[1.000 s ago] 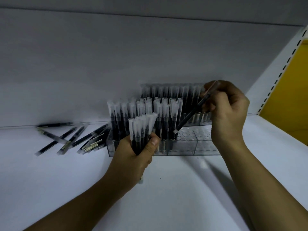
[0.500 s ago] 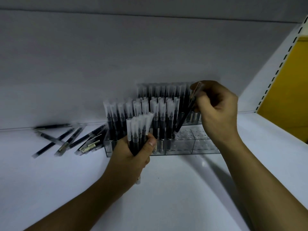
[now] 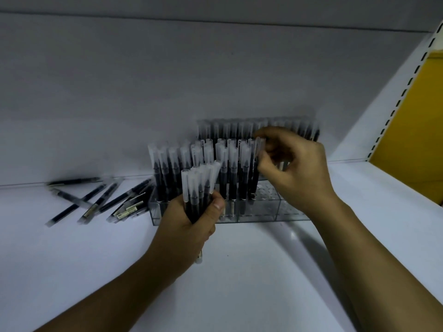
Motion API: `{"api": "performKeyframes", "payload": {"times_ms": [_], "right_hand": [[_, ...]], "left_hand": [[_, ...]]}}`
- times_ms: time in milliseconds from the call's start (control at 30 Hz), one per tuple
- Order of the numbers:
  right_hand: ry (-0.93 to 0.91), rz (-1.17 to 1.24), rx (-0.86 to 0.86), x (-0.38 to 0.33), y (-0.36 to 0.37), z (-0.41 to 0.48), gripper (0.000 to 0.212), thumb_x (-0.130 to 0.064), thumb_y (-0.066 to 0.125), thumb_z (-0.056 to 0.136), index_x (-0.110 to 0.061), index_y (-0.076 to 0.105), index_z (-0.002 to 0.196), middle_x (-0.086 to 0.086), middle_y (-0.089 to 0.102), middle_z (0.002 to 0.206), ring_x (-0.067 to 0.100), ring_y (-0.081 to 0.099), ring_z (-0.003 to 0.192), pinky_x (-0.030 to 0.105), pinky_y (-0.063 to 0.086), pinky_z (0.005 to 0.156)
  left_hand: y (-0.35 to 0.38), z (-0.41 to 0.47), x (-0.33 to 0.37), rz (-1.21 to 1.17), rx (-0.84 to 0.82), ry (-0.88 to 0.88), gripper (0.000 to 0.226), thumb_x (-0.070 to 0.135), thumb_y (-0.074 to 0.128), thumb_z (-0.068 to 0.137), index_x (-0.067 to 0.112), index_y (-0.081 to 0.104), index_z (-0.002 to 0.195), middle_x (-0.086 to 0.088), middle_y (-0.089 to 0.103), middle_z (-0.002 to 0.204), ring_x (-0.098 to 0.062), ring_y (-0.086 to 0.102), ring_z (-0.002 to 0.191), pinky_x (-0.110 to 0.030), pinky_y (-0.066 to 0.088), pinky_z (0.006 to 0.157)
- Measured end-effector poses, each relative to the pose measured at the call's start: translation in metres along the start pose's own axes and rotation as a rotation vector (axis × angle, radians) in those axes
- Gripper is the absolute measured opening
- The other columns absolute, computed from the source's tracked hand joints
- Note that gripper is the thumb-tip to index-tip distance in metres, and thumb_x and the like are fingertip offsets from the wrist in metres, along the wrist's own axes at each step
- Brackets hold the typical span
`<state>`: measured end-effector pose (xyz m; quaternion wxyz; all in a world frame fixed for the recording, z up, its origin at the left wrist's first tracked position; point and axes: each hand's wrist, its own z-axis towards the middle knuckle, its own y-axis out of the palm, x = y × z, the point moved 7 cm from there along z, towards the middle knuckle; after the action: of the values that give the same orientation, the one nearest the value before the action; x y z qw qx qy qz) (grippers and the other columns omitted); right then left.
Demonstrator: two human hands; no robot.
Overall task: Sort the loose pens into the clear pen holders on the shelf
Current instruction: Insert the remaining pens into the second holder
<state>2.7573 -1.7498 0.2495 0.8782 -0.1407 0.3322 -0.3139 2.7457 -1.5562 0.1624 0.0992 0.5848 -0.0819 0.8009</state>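
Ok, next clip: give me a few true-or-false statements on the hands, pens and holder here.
1. The left hand grips a bundle of pens. True.
2. The loose pens lie right of the clear holder. False: they lie left of it.
3. The right hand pinches a single pen by its cap end. True.
4. Every hole in the holder is filled. False: empty holes show at its right end.

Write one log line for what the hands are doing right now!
left hand: grips pen bundle | right hand: pinches pen upright in front holder | loose pens: lying left on shelf
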Motion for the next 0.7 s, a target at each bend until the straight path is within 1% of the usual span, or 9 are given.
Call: {"api": "performKeyframes", "payload": {"times_ms": [100, 200, 267, 400, 467, 533, 600, 667, 700], "right_hand": [[-0.015, -0.029, -0.025, -0.003, 0.003, -0.001, 0.034, -0.005, 0.069, 0.086, -0.016, 0.072, 0.118, -0.011, 0.067, 0.085, 0.01, 0.066, 0.077, 0.014, 0.054, 0.069], [-0.026, -0.043, -0.021, -0.004, 0.002, 0.0, 0.033, -0.005, 0.07, 0.084, -0.019, 0.073, 0.114, -0.008, 0.068, 0.087, 0.011, 0.066, 0.075, 0.017, 0.055, 0.068], [0.006, -0.019, -0.029, -0.003, 0.003, 0.0, 0.033, -0.005, 0.071, 0.084, -0.021, 0.071, 0.113, -0.007, 0.067, 0.086, 0.011, 0.066, 0.074, 0.02, 0.056, 0.067], [0.075, 0.022, -0.034, -0.001, 0.007, -0.002, 0.036, -0.004, 0.071, 0.085, -0.025, 0.064, 0.113, -0.008, 0.062, 0.079, 0.012, 0.061, 0.069, 0.017, 0.051, 0.062], [0.03, 0.072, 0.042, -0.01, 0.004, -0.004, 0.029, -0.005, 0.069, 0.087, -0.023, 0.063, 0.11, -0.004, 0.058, 0.073, 0.016, 0.057, 0.062, 0.021, 0.048, 0.058], [0.006, 0.22, 0.078, -0.017, 0.004, -0.006, 0.018, -0.01, 0.069, 0.088, -0.019, 0.065, 0.103, 0.001, 0.056, 0.068, 0.018, 0.052, 0.056, 0.027, 0.046, 0.053], [0.013, 0.41, -0.036, -0.024, 0.016, -0.009, 0.012, -0.017, 0.074, 0.088, -0.015, 0.07, 0.1, 0.008, 0.06, 0.068, 0.028, 0.054, 0.056, 0.039, 0.048, 0.05], [0.027, 0.526, -0.199, -0.031, 0.032, -0.013, 0.021, -0.024, 0.08, 0.086, -0.011, 0.073, 0.101, 0.011, 0.066, 0.073, 0.039, 0.058, 0.057, 0.049, 0.05, 0.049], [0.042, 0.557, -0.257, -0.032, 0.038, -0.015, 0.023, -0.025, 0.081, 0.085, -0.01, 0.074, 0.101, 0.011, 0.069, 0.075, 0.04, 0.058, 0.056, 0.05, 0.051, 0.048]], "left_hand": [[0.0, 0.0, 0.002, -0.003, 0.001, 0.004, 0.028, 0.03, 0.059, 0.089, 0.002, 0.053, 0.087, -0.012, 0.037, 0.062, -0.018, 0.033, 0.049, -0.029, 0.03, 0.045], [0.0, -0.001, 0.001, -0.045, -0.027, -0.014, 0.019, 0.023, 0.058, 0.091, 0.004, 0.057, 0.087, -0.005, 0.042, 0.06, -0.014, 0.038, 0.052, -0.024, 0.035, 0.047], [0.001, -0.002, 0.002, -0.061, -0.048, -0.018, 0.01, 0.017, 0.057, 0.095, 0.008, 0.062, 0.094, 0.002, 0.046, 0.06, -0.012, 0.042, 0.055, -0.021, 0.039, 0.051], [0.007, -0.006, 0.008, -0.021, -0.08, -0.001, 0.015, 0.006, 0.05, 0.1, 0.009, 0.064, 0.104, 0.0, 0.05, 0.061, -0.007, 0.048, 0.053, -0.018, 0.044, 0.049], [0.008, -0.006, 0.01, -0.027, -0.09, 0.014, 0.014, 0.009, 0.052, 0.1, 0.008, 0.064, 0.107, 0.002, 0.056, 0.062, -0.006, 0.053, 0.056, -0.018, 0.046, 0.053], [0.006, -0.005, 0.011, -0.037, -0.092, 0.024, 0.018, 0.018, 0.055, 0.094, 0.007, 0.065, 0.105, 0.0, 0.061, 0.066, -0.011, 0.057, 0.062, -0.019, 0.047, 0.059], [0.007, -0.005, 0.012, -0.042, -0.097, 0.012, 0.016, 0.019, 0.058, 0.096, 0.005, 0.065, 0.097, -0.002, 0.065, 0.068, -0.013, 0.058, 0.062, -0.019, 0.047, 0.057], [0.008, -0.006, 0.012, -0.047, -0.107, 0.004, 0.013, 0.014, 0.056, 0.096, 0.004, 0.061, 0.088, -0.003, 0.066, 0.067, -0.013, 0.058, 0.059, -0.018, 0.046, 0.051], [0.009, -0.006, 0.013, -0.053, -0.108, -0.001, 0.013, 0.013, 0.055, 0.094, 0.004, 0.06, 0.087, -0.004, 0.066, 0.067, -0.012, 0.059, 0.058, -0.018, 0.046, 0.05]]}}
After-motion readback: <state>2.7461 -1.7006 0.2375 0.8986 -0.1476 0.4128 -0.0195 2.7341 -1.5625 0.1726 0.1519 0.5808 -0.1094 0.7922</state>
